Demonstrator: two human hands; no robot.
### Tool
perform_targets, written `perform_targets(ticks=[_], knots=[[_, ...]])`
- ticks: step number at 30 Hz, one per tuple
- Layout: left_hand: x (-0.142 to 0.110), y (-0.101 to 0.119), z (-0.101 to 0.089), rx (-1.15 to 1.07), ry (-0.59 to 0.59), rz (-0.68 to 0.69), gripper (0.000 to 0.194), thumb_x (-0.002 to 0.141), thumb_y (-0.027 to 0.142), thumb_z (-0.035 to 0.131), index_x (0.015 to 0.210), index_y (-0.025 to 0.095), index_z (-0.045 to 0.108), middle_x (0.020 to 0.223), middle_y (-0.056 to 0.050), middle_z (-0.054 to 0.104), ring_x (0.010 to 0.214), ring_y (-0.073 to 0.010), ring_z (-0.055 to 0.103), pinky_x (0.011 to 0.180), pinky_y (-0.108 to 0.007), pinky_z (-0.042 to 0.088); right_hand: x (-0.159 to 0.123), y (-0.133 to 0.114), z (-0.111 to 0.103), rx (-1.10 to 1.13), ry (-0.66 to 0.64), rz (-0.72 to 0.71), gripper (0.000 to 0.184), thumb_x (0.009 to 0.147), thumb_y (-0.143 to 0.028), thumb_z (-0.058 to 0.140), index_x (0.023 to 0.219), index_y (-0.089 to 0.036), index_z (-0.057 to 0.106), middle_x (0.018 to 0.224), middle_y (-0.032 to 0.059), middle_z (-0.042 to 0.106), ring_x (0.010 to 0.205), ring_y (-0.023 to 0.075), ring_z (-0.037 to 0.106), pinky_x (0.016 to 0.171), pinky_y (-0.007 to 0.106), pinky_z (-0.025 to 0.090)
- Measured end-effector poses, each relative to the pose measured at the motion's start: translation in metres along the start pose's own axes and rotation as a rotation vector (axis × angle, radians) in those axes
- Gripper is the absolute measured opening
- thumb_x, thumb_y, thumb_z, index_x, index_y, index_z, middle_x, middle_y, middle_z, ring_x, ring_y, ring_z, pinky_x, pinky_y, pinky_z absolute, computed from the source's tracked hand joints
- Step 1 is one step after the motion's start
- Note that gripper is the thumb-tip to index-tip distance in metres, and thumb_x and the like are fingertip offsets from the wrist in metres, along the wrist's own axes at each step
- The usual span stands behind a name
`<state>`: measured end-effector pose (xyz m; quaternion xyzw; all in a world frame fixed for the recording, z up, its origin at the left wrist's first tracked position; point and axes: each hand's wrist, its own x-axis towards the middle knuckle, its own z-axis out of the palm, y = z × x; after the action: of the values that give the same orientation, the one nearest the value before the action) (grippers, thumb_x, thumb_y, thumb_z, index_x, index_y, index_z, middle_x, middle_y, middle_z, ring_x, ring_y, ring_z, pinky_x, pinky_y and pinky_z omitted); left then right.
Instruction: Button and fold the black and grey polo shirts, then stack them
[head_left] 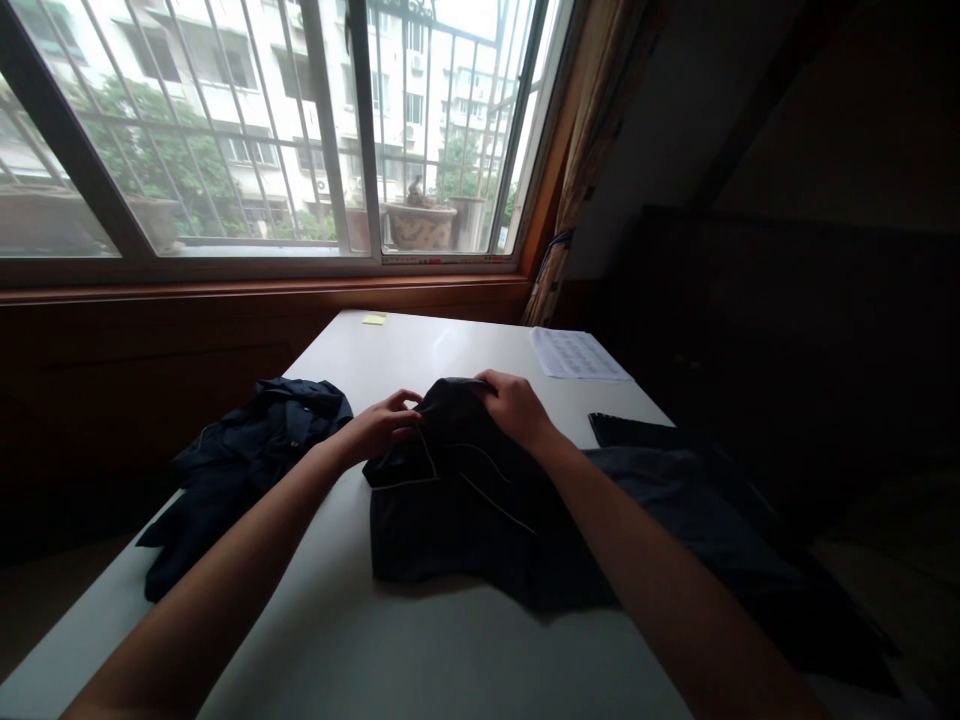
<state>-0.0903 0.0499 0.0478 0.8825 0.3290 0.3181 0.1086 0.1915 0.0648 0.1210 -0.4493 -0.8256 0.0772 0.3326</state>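
A dark garment with thin light piping [450,520], perhaps a jacket, lies partly bunched on the white table [330,610]. My right hand [514,405] grips its raised far edge, thumb and fingers closed on the cloth. At the left side of the same raised part is my left hand [386,425], its fingers bent against the fabric; some fingertips are hidden in the dark cloth. Left of my left forearm rests a crumpled navy garment [262,440]. More dark cloth [675,500] spreads out beyond my right forearm.
Printed sheets [577,355] lie at the table's far right corner, and a yellow sticky note [374,319] near its far left corner. A dark spiral-edged item [630,430] is at the right edge. Behind the table stand a barred window [360,130] and a tied curtain [562,230].
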Motion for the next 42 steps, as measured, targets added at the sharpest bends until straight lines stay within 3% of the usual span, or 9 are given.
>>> perform_targets(ticks=[5,10,14,17,21,26,31,37,42], knots=[[0.017,-0.010,-0.005,-0.010,-0.036,-0.015,0.016,0.096,0.034,0.059,0.096,0.022,0.069,0.100,-0.005,0.063,0.084,-0.0155,0.064,0.077,-0.026,0.050,-0.002,0.004,0.002,0.014,0.003,0.001,0.015,0.092,-0.024,0.059,0.098,-0.024,0.073,0.091,0.0028,0.076,0.086,0.0205,0.070,0.077,0.028,0.048],[0.025,-0.009,0.005,0.186,0.037,-0.184,0.015,0.090,0.031,0.065,0.100,0.022,0.061,0.093,-0.003,0.067,0.078,-0.0188,0.064,0.071,-0.030,0.049,-0.002,0.004,0.003,0.004,-0.009,0.010,0.017,0.091,-0.021,0.059,0.099,-0.024,0.073,0.094,0.0028,0.077,0.088,0.0206,0.070,0.080,0.028,0.049],[0.025,-0.006,0.016,0.243,0.051,-0.243,0.032,0.090,0.033,0.064,0.119,0.024,0.054,0.105,-0.006,0.067,0.087,-0.0238,0.066,0.075,-0.036,0.053,-0.002,0.000,0.004,-0.005,-0.028,0.021,0.018,0.090,-0.019,0.059,0.101,-0.024,0.073,0.096,0.0036,0.077,0.091,0.0214,0.070,0.082,0.029,0.049],[0.021,-0.002,0.019,0.301,0.078,-0.113,0.037,0.091,0.030,0.065,0.126,0.026,0.055,0.127,-0.010,0.058,0.104,-0.0265,0.062,0.087,-0.043,0.055,-0.003,0.000,0.003,-0.011,-0.037,0.031,0.019,0.090,-0.019,0.058,0.101,-0.024,0.073,0.096,0.0032,0.077,0.091,0.0212,0.070,0.082,0.028,0.049],[0.014,0.009,0.018,0.356,0.088,0.098,0.033,0.090,0.019,0.064,0.120,0.030,0.066,0.147,-0.009,0.043,0.132,-0.0321,0.042,0.108,-0.054,0.044,-0.003,0.001,0.003,-0.014,-0.039,0.040,0.020,0.090,-0.019,0.058,0.102,-0.024,0.073,0.097,0.0030,0.077,0.092,0.0205,0.070,0.083,0.028,0.049],[0.010,0.018,0.017,0.360,-0.058,0.195,0.024,0.085,0.024,0.072,0.108,0.033,0.074,0.151,-0.003,0.040,0.141,-0.0340,0.031,0.119,-0.056,0.032,-0.002,0.003,0.003,-0.037,-0.029,0.048,0.023,0.089,-0.016,0.056,0.103,-0.024,0.073,0.098,0.0031,0.077,0.093,0.0204,0.069,0.084,0.027,0.049],[0.017,0.015,0.022,0.353,-0.038,0.148,0.011,0.079,0.030,0.080,0.089,0.029,0.077,0.159,-0.002,0.029,0.147,-0.0405,0.016,0.120,-0.063,0.025,-0.001,0.001,0.003,-0.036,-0.034,0.039,0.022,0.089,-0.017,0.056,0.102,-0.024,0.073,0.097,0.0037,0.077,0.092,0.0205,0.070,0.083,0.027,0.048],[0.031,0.019,0.034,0.313,0.028,0.082,0.020,0.078,0.044,0.079,0.090,0.028,0.079,0.159,-0.004,0.027,0.147,-0.0429,0.014,0.118,-0.063,0.028,-0.002,0.001,0.004,-0.011,-0.034,0.035,0.021,0.089,-0.017,0.057,0.100,-0.024,0.073,0.094,0.0024,0.076,0.089,0.0197,0.069,0.080,0.026,0.048],[0.031,0.023,0.046,0.312,0.091,0.025,0.016,0.082,0.042,0.076,0.091,0.028,0.078,0.158,-0.002,0.027,0.148,-0.0420,0.012,0.118,-0.064,0.027,-0.001,0.002,0.002,-0.009,-0.033,0.031,0.020,0.089,-0.017,0.057,0.099,-0.024,0.073,0.093,0.0026,0.076,0.088,0.0196,0.069,0.079,0.026,0.048]])
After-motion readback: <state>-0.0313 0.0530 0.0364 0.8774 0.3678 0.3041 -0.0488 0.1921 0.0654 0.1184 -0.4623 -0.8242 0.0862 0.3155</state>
